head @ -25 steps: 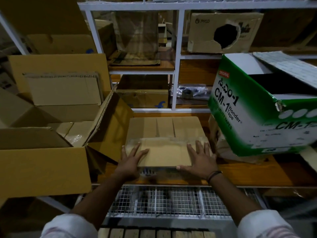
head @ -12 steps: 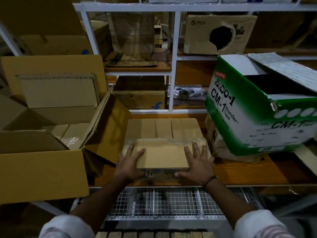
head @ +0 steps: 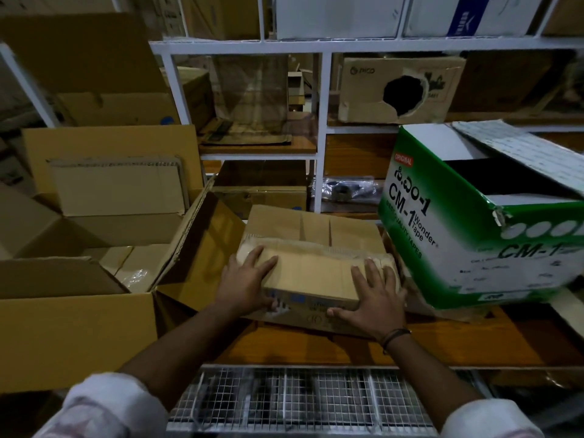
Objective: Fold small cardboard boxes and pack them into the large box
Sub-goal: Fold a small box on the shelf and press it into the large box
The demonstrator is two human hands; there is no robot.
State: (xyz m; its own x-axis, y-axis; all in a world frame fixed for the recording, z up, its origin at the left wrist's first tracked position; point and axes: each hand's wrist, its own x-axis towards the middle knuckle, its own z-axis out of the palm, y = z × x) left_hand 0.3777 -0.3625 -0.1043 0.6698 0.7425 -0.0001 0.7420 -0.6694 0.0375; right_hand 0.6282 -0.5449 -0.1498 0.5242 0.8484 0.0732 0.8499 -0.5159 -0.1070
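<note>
1. The left hand (head: 245, 284) and right hand (head: 373, 300) lie flat with fingers spread, pressing down on the two ends of the small cardboard box (head: 311, 273).
2. This box sits on the wooden shelf (head: 316, 347); the print on its front is too blurred to read.
3. Close on the right, a green carton (head: 467, 248) reads "ORIGINAL" and "CM-1 Wonder Tape".
4. On the left, the large box (head: 79, 330) stands open.
5. Behind, a torn carton (head: 363, 90) is marked "PICO".

This is a storeroom or warehouse packing corner. A white metal rack (head: 322, 121) rises behind the wooden surface (head: 316, 346), its shelves crowded with cartons: white ones (head: 338, 14) on top, a torn brown carton (head: 401, 90) below. A large open cardboard box (head: 79, 327) holding flat cardboard sheets (head: 117, 188) stands at the surface's left edge, and a green-and-white tape carton (head: 474, 248) at its right edge. Wire mesh (head: 300, 399) runs below the near edge.
</note>
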